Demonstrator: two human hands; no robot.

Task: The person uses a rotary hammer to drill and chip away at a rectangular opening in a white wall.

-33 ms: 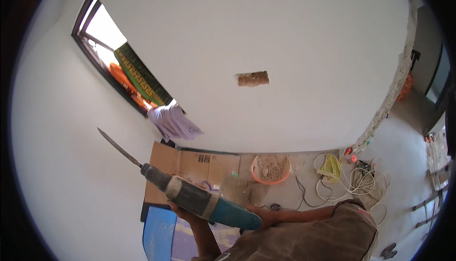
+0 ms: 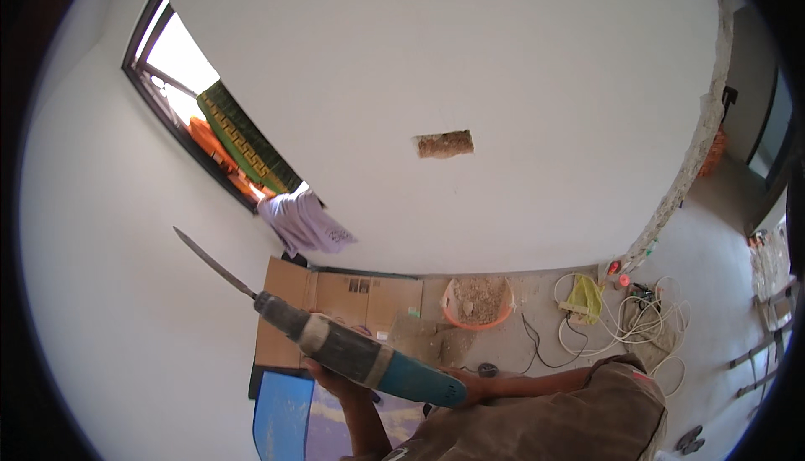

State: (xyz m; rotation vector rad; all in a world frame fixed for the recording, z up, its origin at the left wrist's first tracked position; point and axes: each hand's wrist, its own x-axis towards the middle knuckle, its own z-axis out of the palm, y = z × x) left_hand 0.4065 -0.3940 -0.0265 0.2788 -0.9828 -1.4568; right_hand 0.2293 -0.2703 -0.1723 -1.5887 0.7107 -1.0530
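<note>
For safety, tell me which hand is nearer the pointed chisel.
Left: left hand supports the power hammer behind the pointed chisel; right hand is at the hammer's rear end, farther away.

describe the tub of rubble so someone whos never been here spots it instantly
Start at the big white wall with the rectangular hole broken into it. Drop to the floor below, between brown cardboard on the left and a yellow-green item on the right. The tub is orange-rimmed and, unlike those neighbours, holds loose brownish rubble.
</note>
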